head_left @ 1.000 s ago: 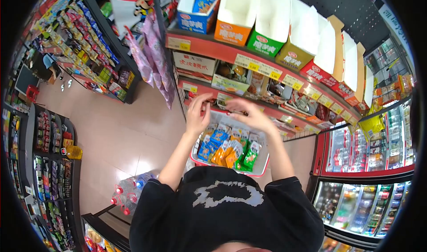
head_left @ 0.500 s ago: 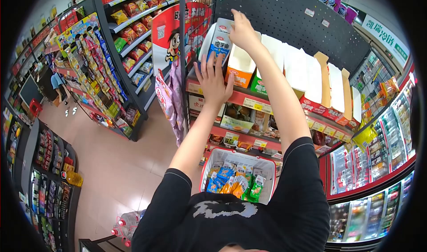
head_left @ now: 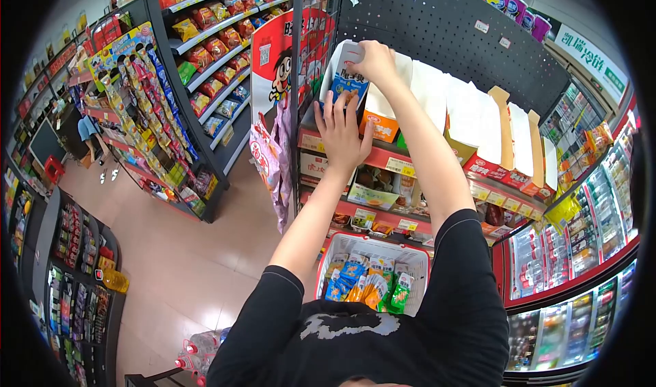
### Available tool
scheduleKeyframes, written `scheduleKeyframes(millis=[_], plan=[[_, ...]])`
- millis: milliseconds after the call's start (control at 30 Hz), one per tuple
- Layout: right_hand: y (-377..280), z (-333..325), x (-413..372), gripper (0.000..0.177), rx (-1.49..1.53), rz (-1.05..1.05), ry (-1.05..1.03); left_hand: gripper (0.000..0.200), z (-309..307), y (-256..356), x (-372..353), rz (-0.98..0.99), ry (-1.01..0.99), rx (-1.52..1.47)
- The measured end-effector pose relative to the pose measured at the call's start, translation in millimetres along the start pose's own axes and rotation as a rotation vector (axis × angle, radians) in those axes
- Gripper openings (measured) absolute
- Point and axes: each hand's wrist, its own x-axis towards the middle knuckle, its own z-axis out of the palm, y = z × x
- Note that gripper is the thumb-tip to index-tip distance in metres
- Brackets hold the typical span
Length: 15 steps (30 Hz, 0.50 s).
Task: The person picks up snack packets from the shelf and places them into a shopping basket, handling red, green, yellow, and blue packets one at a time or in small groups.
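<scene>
At the left end of the top shelf stands a white and blue snack box [head_left: 350, 79]. My left hand [head_left: 341, 133] lies against its lower front, fingers spread. My right hand [head_left: 375, 62] is at the box's upper right edge, fingers bent together; what they grip there is too small to make out. An orange and white open box [head_left: 380, 119] stands just right of the blue one, under my right wrist. Below, a white basket [head_left: 327, 257] holds blue, orange and green snack packets [head_left: 374, 288].
More open boxes [head_left: 488, 131] line the shelf to the right. A black pegboard [head_left: 437, 28] rises behind. Pink packages [head_left: 270, 158] hang at the rack's left edge. Drink coolers [head_left: 547, 264] stand at right, bottles [head_left: 198, 353] at lower left. A person [head_left: 90, 131] is far left.
My right hand has come down onto the box's upper edge, its fingers now bent. My left hand stays at the box front. The view has shifted slightly, so the shelf appears further right.
</scene>
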Motion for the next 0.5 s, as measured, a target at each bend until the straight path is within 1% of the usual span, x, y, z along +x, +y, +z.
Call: scheduleKeyframes(millis=[67,100,133,200,233,267,300,400,433,500], plan=[[2,4,-4,0.025,-0.116,-0.056,0.118,0.044,1,0,0,-0.005,0.007,-0.002],[-1,-2,-4,0.025,-0.113,-0.036,0.038,0.043,2,0,-1,-0.006,0.01,0.0],[1,-3,-5,0.024,-0.089,-0.09,0.123,0.043,2,0,-1,-0.003,0.011,0.002],[9,-8,-7,0.023,-0.044,-0.2,0.297,0.05,1,0,-1,0.012,-0.001,0.022],[5,-20,-6,0.021,-0.018,-0.257,0.4,0.053,1,1,-1,0.008,0.01,0.015],[3,-36,-9,0.024,0.037,-0.266,0.441,0.055,2,1,-1,0.004,0.023,0.009],[3,-51,-11,0.021,0.077,-0.326,0.508,0.063,2,0,-2,0.007,0.012,0.001],[4,-101,-33,0.014,0.138,-0.504,0.706,0.065,5,-1,-3,0.019,0.047,-0.007],[4,-115,-41,0.014,0.171,-0.519,0.756,0.067,5,0,-3,0.024,0.047,0.001],[4,-138,-72,0.013,0.214,-0.49,0.754,0.067,6,0,-4,0.021,0.056,-0.007]])
